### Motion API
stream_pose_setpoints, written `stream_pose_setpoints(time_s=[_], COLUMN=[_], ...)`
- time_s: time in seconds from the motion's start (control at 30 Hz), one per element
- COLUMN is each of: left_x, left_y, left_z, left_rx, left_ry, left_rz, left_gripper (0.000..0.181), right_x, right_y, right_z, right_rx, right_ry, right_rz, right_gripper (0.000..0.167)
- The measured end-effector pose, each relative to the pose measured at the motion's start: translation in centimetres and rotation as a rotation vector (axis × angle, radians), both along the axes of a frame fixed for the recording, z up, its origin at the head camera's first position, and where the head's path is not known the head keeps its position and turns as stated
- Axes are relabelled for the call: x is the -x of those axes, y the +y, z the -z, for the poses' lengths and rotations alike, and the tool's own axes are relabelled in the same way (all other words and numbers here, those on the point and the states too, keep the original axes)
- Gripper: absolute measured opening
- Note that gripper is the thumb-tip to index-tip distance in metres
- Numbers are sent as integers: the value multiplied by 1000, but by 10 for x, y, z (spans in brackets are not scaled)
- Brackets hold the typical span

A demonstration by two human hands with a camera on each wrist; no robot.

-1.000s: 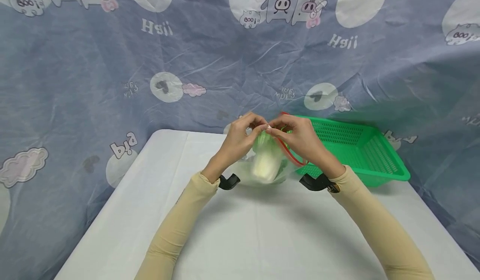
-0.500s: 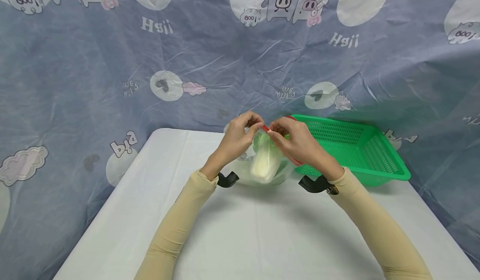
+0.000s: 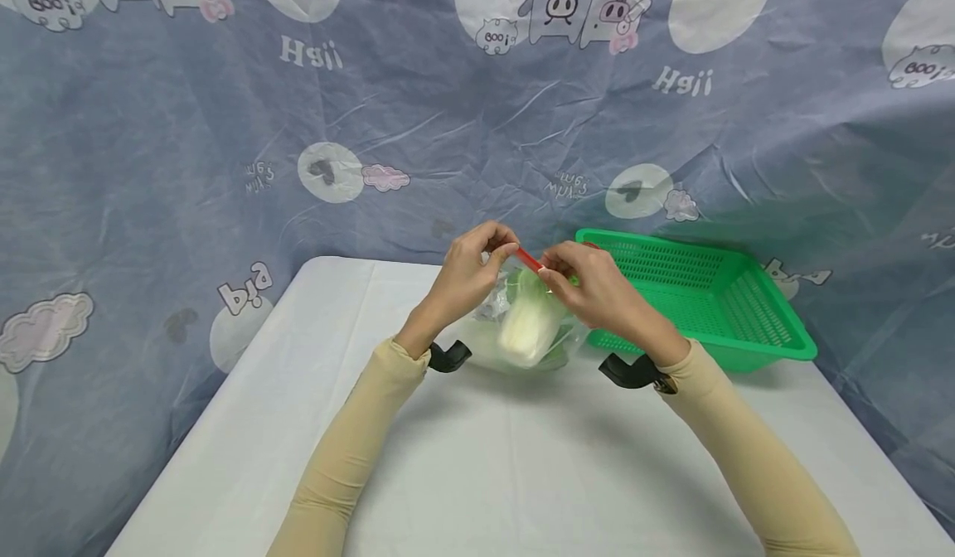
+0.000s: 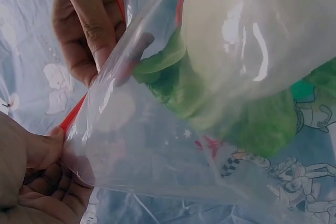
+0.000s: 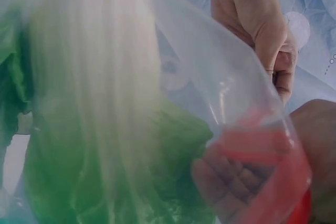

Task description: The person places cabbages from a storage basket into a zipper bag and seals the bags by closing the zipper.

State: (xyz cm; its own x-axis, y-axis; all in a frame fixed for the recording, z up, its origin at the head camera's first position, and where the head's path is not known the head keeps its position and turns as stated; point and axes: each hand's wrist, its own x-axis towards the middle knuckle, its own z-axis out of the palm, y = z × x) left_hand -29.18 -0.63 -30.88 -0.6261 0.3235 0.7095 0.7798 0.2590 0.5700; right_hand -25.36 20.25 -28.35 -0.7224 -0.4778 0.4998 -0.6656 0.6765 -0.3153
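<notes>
A clear plastic zip bag (image 3: 477, 343) with a red seal strip (image 3: 530, 259) hangs and rests near the table's far side. Inside it lies a Chinese cabbage (image 3: 528, 331), white stem toward me, green leaves at the far end. My left hand (image 3: 467, 273) pinches one end of the strip between thumb and fingers. A little to the right, my right hand (image 3: 597, 285) pinches the same strip. In the left wrist view the bag's film (image 4: 136, 145) stretches below both hands. The right wrist view shows the red strip (image 5: 257, 142) blurred, with curled fingers behind the film.
A green perforated basket (image 3: 776, 325) stands at the right back, just beyond my right hand. White cloth covers the table (image 3: 477, 474). A blue-grey printed curtain (image 3: 418, 109) hangs behind the table's far edge.
My hands have drawn apart along the bag's mouth, the left going slightly left. More red strip shows between them, and the red edge under my right hand has dropped from sight.
</notes>
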Motion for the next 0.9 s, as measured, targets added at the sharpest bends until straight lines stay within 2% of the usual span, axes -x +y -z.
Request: stream_pose_setpoints(time_s=[0.17, 0.37, 0.5, 0.6, 0.7, 0.8, 0.9], left_x=[-2, -7, -7, -5, -3, -1, -1], left_y=[-1, -4, -3, -1, -1, -1, -2], left_z=[-2, -7, -6, -4, -3, -3, -4], left_rx=[8, 24, 44, 62, 70, 56, 17], left_ry=[-52, -154, -160, -103, -10, 87, 138], left_rz=[2, 61, 82, 75, 69, 88, 111], left_gripper=[11, 16, 15, 9, 6, 5, 6], right_x=[1, 1, 1, 1, 1, 1, 3], right_y=[3, 6, 7, 8, 7, 6, 4], right_z=[5, 13, 15, 15, 16, 16, 16], right_rx=[13, 45, 61, 68, 56, 10, -44], right_ry=[6, 1, 21, 41, 71, 156, 278], right_rz=[-22, -38, -39, -36, -28, -29, -27], right_gripper=[10, 8, 12, 14, 14, 12, 11])
